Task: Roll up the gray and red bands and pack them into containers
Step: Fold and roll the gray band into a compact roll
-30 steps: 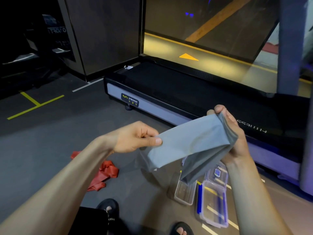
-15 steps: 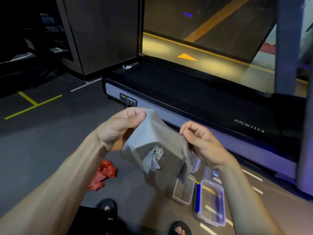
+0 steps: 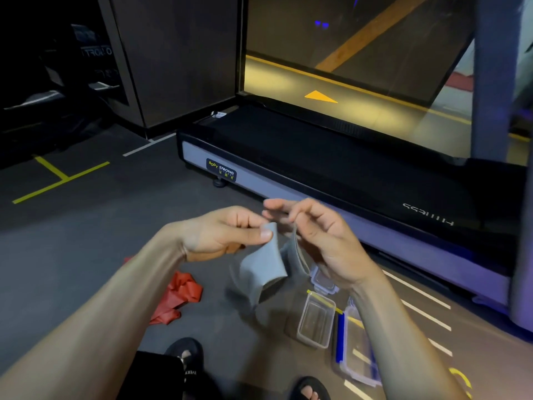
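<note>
The gray band (image 3: 264,265) hangs folded between my hands, above the floor. My left hand (image 3: 227,232) pinches its upper edge between thumb and fingers. Close beside it, my right hand (image 3: 320,238) has loosely curled fingers, and a strip of the band runs along its palm side. The red band (image 3: 180,298) lies crumpled on the floor under my left forearm. A clear open container (image 3: 315,323) stands on the floor below my hands. A second clear container with blue clips (image 3: 356,362) lies to its right, partly hidden by my right forearm.
A treadmill (image 3: 317,166) runs across the floor just beyond my hands. A clear lid (image 3: 321,281) lies by the containers. My sandalled feet (image 3: 184,356) show at the bottom edge. Yellow and white lines mark the dark floor.
The band was spread wide between my hands a second ago. My hands have come together and lowered, and the band now hangs folded and narrower between them.
</note>
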`<state>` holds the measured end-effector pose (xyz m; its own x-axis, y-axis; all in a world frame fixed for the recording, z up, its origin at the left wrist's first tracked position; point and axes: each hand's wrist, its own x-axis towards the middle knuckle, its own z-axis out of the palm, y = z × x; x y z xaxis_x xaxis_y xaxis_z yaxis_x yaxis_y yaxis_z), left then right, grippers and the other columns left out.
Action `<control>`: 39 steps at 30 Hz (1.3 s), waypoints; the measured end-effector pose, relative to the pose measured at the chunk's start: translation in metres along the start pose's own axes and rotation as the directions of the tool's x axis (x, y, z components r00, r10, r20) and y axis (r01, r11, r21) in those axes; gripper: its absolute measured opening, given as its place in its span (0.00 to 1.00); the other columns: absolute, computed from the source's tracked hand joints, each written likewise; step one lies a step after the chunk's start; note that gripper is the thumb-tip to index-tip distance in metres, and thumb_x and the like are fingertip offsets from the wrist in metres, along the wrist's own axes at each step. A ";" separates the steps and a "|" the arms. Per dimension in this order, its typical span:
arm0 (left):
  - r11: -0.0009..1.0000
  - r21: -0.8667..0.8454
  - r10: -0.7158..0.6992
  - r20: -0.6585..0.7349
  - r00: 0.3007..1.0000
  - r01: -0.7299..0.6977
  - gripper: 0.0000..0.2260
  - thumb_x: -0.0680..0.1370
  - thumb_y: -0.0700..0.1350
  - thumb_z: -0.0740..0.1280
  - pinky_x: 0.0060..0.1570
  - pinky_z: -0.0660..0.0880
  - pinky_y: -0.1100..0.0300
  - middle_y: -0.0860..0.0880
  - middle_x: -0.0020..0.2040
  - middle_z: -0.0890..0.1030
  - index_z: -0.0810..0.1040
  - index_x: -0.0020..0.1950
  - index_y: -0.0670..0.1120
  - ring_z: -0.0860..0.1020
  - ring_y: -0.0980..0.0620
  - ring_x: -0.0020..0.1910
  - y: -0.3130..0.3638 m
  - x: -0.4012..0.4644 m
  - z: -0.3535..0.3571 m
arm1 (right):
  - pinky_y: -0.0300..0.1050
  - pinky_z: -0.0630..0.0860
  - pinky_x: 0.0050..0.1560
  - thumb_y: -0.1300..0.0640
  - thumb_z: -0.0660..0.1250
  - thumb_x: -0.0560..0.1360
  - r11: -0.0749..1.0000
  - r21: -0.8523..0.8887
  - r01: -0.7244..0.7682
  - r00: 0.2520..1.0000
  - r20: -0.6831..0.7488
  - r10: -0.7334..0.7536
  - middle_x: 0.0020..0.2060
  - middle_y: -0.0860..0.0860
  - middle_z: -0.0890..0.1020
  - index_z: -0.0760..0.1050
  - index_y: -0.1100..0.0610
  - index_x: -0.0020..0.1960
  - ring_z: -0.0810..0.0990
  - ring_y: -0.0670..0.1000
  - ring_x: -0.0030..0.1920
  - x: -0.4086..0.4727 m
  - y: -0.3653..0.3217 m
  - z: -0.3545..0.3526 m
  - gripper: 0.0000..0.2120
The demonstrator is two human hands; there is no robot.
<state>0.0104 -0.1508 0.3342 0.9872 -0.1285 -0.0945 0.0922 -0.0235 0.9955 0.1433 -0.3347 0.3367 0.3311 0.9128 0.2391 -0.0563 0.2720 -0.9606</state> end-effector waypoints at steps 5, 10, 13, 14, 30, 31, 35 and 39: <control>0.995 0.098 0.033 0.029 0.999 -0.035 0.18 0.82 0.50 0.69 0.69 0.70 0.48 0.46 0.56 0.79 0.79 0.46 0.33 0.75 0.48 0.61 -0.001 0.002 -0.002 | 0.46 0.77 0.63 0.61 0.65 0.82 0.982 -0.175 -0.069 0.997 0.029 0.076 0.65 0.57 0.82 0.77 0.63 0.52 0.81 0.57 0.65 0.000 0.003 0.006 0.05; 0.987 0.155 -0.034 0.034 0.999 0.028 0.12 0.85 0.33 0.58 0.49 0.71 0.73 0.63 0.38 0.80 0.76 0.47 0.27 0.76 0.69 0.42 0.002 0.004 -0.001 | 0.43 0.78 0.59 0.60 0.67 0.80 0.931 -0.359 -0.073 0.996 0.018 0.084 0.56 0.57 0.85 0.79 0.62 0.52 0.83 0.56 0.58 -0.004 0.000 0.001 0.05; 0.978 0.206 -0.029 0.015 0.999 0.026 0.13 0.84 0.40 0.62 0.41 0.66 0.68 0.53 0.35 0.72 0.76 0.45 0.32 0.68 0.60 0.36 -0.004 0.004 -0.001 | 0.37 0.74 0.49 0.61 0.67 0.82 0.853 -0.518 -0.064 0.991 0.066 0.115 0.42 0.48 0.82 0.80 0.61 0.52 0.79 0.45 0.44 -0.005 -0.004 -0.004 0.04; 0.975 0.222 -0.025 0.020 0.999 0.020 0.14 0.84 0.42 0.64 0.41 0.65 0.65 0.49 0.36 0.70 0.76 0.45 0.33 0.67 0.56 0.37 -0.005 0.004 0.000 | 0.35 0.72 0.48 0.61 0.67 0.82 0.837 -0.543 -0.064 0.989 0.077 0.126 0.40 0.45 0.80 0.80 0.60 0.52 0.77 0.42 0.42 -0.005 -0.005 -0.006 0.04; 0.967 0.255 0.008 -0.109 0.994 0.020 0.15 0.75 0.50 0.77 0.61 0.77 0.43 0.41 0.52 0.87 0.86 0.54 0.41 0.83 0.46 0.51 -0.006 0.005 -0.001 | 0.39 0.77 0.36 0.59 0.55 0.85 0.934 0.354 0.054 0.951 -0.302 0.059 0.36 0.47 0.77 0.78 0.52 0.42 0.75 0.46 0.34 -0.009 -0.021 -0.048 0.18; 0.965 0.261 0.015 -0.115 0.993 0.016 0.16 0.75 0.53 0.77 0.56 0.77 0.43 0.41 0.51 0.87 0.86 0.53 0.42 0.80 0.47 0.48 -0.006 0.006 0.000 | 0.39 0.77 0.37 0.60 0.53 0.86 0.932 0.358 0.054 0.946 -0.316 0.067 0.36 0.47 0.77 0.78 0.52 0.41 0.75 0.46 0.34 -0.010 -0.021 -0.049 0.20; 0.959 0.285 0.023 -0.118 0.993 0.012 0.23 0.74 0.63 0.74 0.38 0.62 0.42 0.41 0.38 0.73 0.84 0.51 0.42 0.63 0.40 0.36 -0.007 0.006 0.000 | 0.41 0.77 0.42 0.53 0.66 0.81 0.950 0.305 0.073 0.955 -0.294 0.021 0.40 0.48 0.76 0.75 0.52 0.46 0.76 0.47 0.38 -0.013 -0.022 -0.054 0.06; 0.954 0.299 0.034 -0.088 0.996 -0.007 0.21 0.76 0.64 0.71 0.37 0.60 0.46 0.44 0.36 0.71 0.86 0.52 0.47 0.60 0.40 0.36 -0.005 0.004 0.000 | 0.42 0.78 0.43 0.45 0.79 0.70 0.956 0.288 0.055 0.959 -0.281 0.030 0.42 0.48 0.77 0.75 0.52 0.48 0.77 0.47 0.40 -0.014 -0.022 -0.058 0.17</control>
<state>0.0142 -0.1511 0.3284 0.9974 -0.0416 -0.0589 0.0427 -0.3181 0.9471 0.1941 -0.3711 0.3459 0.5806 0.7981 0.1609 -0.3072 0.3977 -0.8646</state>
